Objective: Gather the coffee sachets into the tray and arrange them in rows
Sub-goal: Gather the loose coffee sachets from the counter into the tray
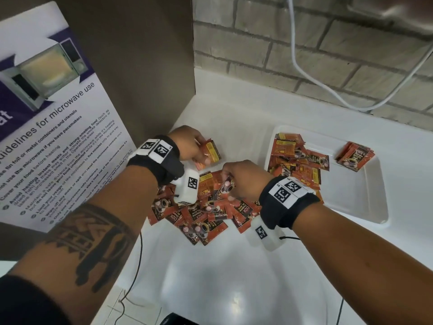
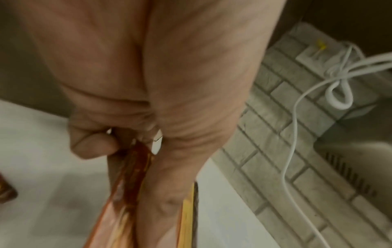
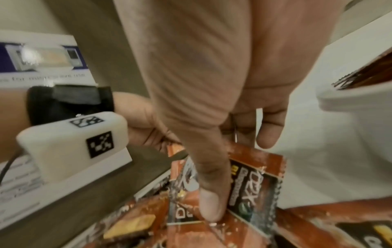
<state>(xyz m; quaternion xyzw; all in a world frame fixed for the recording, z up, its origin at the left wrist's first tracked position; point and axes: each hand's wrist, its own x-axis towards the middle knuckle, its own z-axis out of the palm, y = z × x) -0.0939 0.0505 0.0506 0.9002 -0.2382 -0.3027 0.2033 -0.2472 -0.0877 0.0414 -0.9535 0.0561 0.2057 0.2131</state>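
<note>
Orange-and-black coffee sachets lie in a loose pile [image 1: 206, 214] on the white counter. My left hand [image 1: 201, 151] holds a small stack of sachets [image 1: 212, 152] just above the pile's far edge; the left wrist view shows this stack [image 2: 131, 167] gripped between thumb and fingers. My right hand [image 1: 228, 181] pinches one sachet [image 1: 226, 186] at the top of the pile, and the thumb presses on it in the right wrist view [image 3: 250, 184]. The white tray [image 1: 365, 195] on the right holds a jumble of sachets [image 1: 295, 160] at its left side and a neat small stack [image 1: 355, 157] at the far right.
A microwave guidelines poster [image 1: 58, 137] leans on a brown panel to the left. A white cable [image 1: 304, 73] hangs on the brick wall behind. Thin black wires [image 1: 138, 254] trail from the wrist cameras over the counter [image 1: 234, 266]. The tray's rim [image 3: 350, 100] is close to my right hand.
</note>
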